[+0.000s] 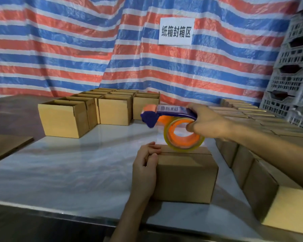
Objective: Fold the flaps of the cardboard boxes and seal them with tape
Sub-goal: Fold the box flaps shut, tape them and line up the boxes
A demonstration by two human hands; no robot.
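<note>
Head view: one wide-angle shot, edges warped, tape tool a bit blurred.
Surface: pale and glossy, near edge ran across the bottom.
Box in work: small cardboard box near the front edge, flaps folded down, centre seam visible on top.
Left hand: curled around the box's left top corner, thumb on the top edge, fingers bent against the side, gripping it.
Right hand: wrapped around the handle of the tape dispenser, fingers closed under it.
Tape dispenser: blue body with orange parts, held above the far top edge of the box, cutter end pointing left.
Tape roll: clear tape on an orange core, lowest rim just at the box top; contact probably, blur made it hard to confirm.
Open boxes: group at far left of the surface, flaps up, well apart from the box in work.
Closed boxes: rows packed along the right side.
Flat cardboard: at left edge.
Backdrop: red, white and blue striped tarp with a white sign; grey crates stacked at right.
</note>
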